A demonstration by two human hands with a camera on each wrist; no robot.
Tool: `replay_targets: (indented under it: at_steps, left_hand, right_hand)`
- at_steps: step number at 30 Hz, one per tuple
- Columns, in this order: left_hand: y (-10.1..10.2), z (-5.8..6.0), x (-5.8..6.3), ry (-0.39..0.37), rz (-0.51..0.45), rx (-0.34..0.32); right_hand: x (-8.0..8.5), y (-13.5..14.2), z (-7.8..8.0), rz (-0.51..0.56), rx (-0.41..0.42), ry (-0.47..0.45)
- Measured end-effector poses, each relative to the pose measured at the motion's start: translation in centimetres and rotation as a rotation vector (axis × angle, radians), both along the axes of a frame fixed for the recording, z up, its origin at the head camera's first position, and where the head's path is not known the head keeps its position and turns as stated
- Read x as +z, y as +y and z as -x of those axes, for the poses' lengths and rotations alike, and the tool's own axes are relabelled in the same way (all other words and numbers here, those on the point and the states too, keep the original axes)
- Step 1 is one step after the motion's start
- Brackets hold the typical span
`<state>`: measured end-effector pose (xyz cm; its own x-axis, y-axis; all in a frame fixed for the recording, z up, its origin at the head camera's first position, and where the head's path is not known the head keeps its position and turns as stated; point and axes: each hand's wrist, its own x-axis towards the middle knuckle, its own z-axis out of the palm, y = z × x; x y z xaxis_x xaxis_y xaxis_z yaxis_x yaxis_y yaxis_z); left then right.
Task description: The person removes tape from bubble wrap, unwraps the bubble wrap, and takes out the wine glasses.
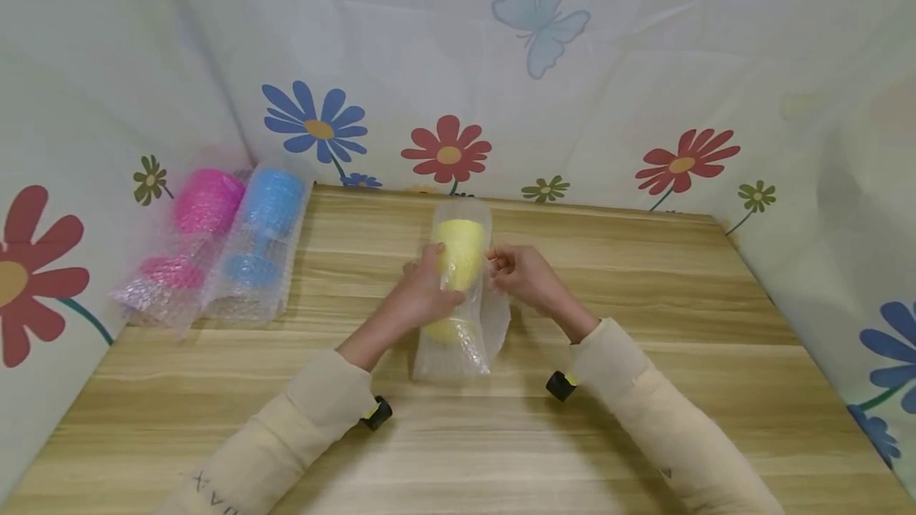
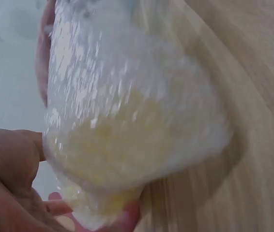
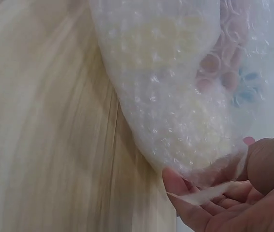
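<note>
A yellow goblet-shaped item (image 1: 465,241) lies in the middle of the table, wrapped in clear bubble wrap (image 1: 458,360). My left hand (image 1: 422,288) grips the bundle from its left side, with the thumb across the narrow middle. On the other side my right hand (image 1: 525,276) pinches the loose edge of the wrap. In the right wrist view, that flap of bubble wrap (image 3: 171,125) hangs from the fingers and thumb. The wrapped yellow item (image 2: 117,140) fills much of the left wrist view, blurred by motion and partly covering the left fingers.
Two similar wrapped items, one pink (image 1: 207,201) and one blue (image 1: 273,201), lie side by side at the table's back left. The wooden table (image 1: 644,420) meets a flower-printed cloth (image 1: 401,46) at its back and sides.
</note>
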<state>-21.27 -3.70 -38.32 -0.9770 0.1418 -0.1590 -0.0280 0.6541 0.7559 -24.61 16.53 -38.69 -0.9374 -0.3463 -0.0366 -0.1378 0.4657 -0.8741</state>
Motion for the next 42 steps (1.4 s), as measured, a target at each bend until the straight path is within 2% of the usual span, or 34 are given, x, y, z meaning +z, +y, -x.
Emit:
replay_targets:
  at_steps: [3,8,13,16,19,22,25,27,35,42]
  left_hand:
    - [0.0,-0.1,0.4,0.019,0.008,0.032]
    - [-0.1,0.0,0.3,0.084,-0.045,0.058]
    - [0.0,-0.1,0.2,0.067,-0.076,0.071]
    - [0.1,-0.3,0.3,0.047,-0.090,0.083]
    - [0.3,-0.3,0.3,0.038,-0.096,0.097]
    - [0.5,-0.1,0.0,0.054,-0.100,0.104]
    - [0.8,0.0,-0.3,0.068,-0.116,0.112]
    - [0.9,0.0,-0.4,0.081,-0.121,0.119]
    - [1.6,0.0,-0.4,0.131,-0.118,0.122]
    - [2.3,-0.2,-0.5,0.176,-0.081,0.098]
  right_hand:
    - [0.1,0.2,-0.7,-0.014,0.016,-0.024]
    - [0.7,0.2,-1.8,-0.066,0.079,-0.045]
    - [1.4,0.4,-2.0,-0.154,0.089,-0.010]
    - [1.6,0.3,-1.8,-0.237,0.069,0.069]
    - [1.5,-0.1,-1.7,-0.278,0.016,0.199]
    - [1.3,-0.6,-1.6,-0.251,0.000,0.336]
    - [1.4,-0.9,-1.5,-0.235,0.048,0.414]
    - [1.5,-1.1,-1.3,-0.228,0.074,0.408]
    - [2.5,-2.0,-0.6,-0.259,0.071,0.360]
    - [3.8,-3.0,-0.4,-0.389,-0.003,0.285]
